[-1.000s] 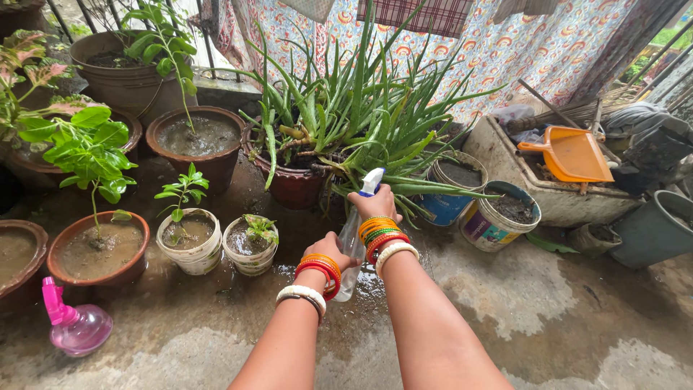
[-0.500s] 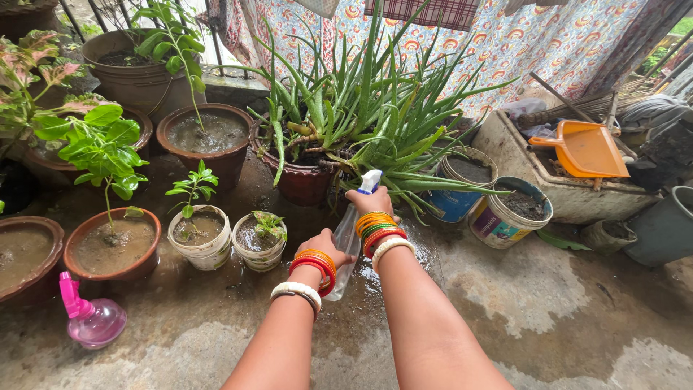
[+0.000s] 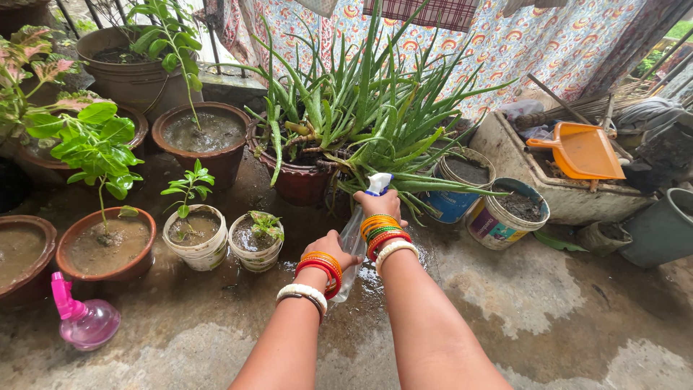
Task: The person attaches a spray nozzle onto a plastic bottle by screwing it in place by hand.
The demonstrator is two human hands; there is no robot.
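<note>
Both hands on a clear spray bottle, held tilted above the wet floor. Right hand up at the white nozzle, fingers closed around the neck; left hand with fingers wrapped round the body. Just ahead, a spiky green plant in a brown pot. Pink spray bottle lying well off to the left.

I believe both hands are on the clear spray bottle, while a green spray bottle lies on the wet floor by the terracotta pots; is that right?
Not quite: the head view shows the spray bottle lying on the floor is pink, not green. The rest holds: the left hand and right hand are both on the clear spray bottle, and the pink one lies by the terracotta pots.
</note>
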